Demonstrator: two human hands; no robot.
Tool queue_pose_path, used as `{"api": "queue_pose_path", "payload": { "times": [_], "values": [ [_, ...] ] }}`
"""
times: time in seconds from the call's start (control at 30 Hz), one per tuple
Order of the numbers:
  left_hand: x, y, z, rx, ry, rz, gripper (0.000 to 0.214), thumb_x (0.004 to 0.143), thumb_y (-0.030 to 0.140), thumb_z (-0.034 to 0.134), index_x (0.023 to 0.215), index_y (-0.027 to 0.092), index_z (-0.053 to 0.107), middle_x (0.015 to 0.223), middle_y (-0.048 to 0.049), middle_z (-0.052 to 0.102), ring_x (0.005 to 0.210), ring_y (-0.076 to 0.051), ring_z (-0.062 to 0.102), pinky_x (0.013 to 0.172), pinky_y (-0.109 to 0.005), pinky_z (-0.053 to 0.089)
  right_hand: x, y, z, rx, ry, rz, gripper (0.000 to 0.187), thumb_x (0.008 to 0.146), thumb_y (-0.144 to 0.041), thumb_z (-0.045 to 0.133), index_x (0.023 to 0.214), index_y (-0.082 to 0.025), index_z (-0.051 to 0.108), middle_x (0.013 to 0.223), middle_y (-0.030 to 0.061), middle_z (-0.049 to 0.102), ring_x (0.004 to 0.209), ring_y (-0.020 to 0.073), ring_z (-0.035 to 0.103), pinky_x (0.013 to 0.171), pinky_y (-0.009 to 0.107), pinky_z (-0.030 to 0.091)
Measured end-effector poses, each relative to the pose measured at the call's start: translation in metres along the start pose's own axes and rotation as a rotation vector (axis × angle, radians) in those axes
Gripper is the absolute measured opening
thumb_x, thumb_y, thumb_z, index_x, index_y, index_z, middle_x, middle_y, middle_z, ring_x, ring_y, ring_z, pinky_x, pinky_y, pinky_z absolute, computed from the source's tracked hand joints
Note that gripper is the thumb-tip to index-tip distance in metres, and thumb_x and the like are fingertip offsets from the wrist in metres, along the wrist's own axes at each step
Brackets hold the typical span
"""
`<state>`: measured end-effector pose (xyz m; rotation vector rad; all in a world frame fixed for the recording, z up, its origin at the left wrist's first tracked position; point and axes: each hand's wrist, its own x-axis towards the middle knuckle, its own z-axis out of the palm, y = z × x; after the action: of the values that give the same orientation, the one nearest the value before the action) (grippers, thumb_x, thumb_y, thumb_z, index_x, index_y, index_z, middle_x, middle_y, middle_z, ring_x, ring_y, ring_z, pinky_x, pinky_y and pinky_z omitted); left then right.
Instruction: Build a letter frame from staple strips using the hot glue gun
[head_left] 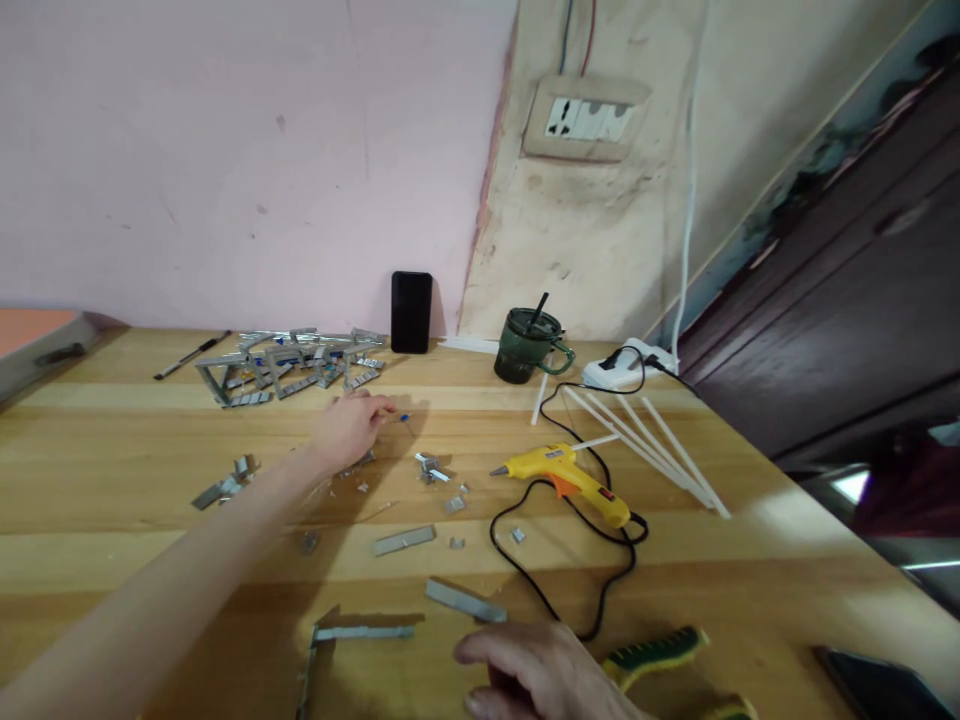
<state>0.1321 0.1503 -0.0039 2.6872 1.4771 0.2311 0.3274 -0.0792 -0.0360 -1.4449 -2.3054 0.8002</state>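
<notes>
"Since the left hand (356, 425) reaches out over the desk (97, 470), what is it working at?"

"At a small blue-headed piece (405, 418) with thin, wire-like leads. It sits just past the fingertips, to the right of the grey framework (300, 385) and nearer the wearer. Thumb and forefinger look drawn together by one lead, but I cannot tell whether they are clamped on it."

"How would you expect it to handle?"

"Very light, I judge, with a hard head and leads that probably bend at a slight push. I'd pinch it close under the head; held far down a lead, it could swivel. Whether the surface is slick is too small to tell."

"And the right hand (544, 675)?"

"Its thumb and fingers stand apart with nothing visible between them, though the bottom edge cuts part of it off. A loose grey strip (466, 601) lies just beyond, and the pliers (652, 655) are just beside it."

"Would that strip take a firm grip?"

"A gentle one. It looks light and fairly stiff, but could crease if thin. I'd hold it midway, by both long edges."
</notes>
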Motion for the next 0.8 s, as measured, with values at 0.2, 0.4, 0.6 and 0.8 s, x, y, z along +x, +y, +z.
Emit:
{"api": "queue_pose_path", "payload": {
  "times": [0.2,0.4,0.6,0.8],
  "values": [
    [0.011,0.008,0.019,0.161,-0.008,0.04,0.026,0.089,0.03,0.054,0.112,0.018,0.055,0.116,-0.0074,0.058,0.099,-0.021,0.059,0.084,-0.043,0.049,0.002,0.004,0.001,0.012,-0.015,-0.017,0.018,0.081,-0.03,0.061,0.093,-0.019,0.067,0.069,-0.0009,0.068,0.056,0.0102,0.058,0.052,0.018,0.037],
    [0.009,0.004,0.019,0.194,-0.015,0.066,0.028,0.089,0.03,0.054,0.114,0.017,0.055,0.116,-0.0076,0.058,0.099,-0.021,0.059,0.083,-0.043,0.05,-0.002,0.006,0.003,0.051,0.002,0.003,0.016,0.082,-0.029,0.059,0.092,-0.019,0.067,0.067,-0.0018,0.066,0.055,0.0099,0.057,0.051,0.019,0.035],
    [0.0,0.005,0.009,0.106,0.037,0.025,0.024,0.089,0.029,0.053,0.109,0.017,0.057,0.11,-0.0063,0.061,0.098,-0.021,0.059,0.085,-0.044,0.047,-0.001,0.007,0.002,0.042,0.007,-0.031,0.016,0.08,-0.025,0.059,0.091,-0.017,0.066,0.07,0.0005,0.066,0.057,0.0106,0.057,0.053,0.02,0.036],
    [-0.041,-0.012,-0.015,-0.032,0.102,-0.018,0.021,0.088,0.024,0.046,0.093,0.021,0.066,0.088,-0.0028,0.068,0.087,-0.019,0.061,0.08,-0.033,0.045,-0.003,0.004,0.001,0.048,0.032,-0.047,0.016,0.078,-0.017,0.055,0.089,-0.016,0.066,0.067,0.0001,0.065,0.054,0.0096,0.055,0.052,0.019,0.036]
  ]
}}
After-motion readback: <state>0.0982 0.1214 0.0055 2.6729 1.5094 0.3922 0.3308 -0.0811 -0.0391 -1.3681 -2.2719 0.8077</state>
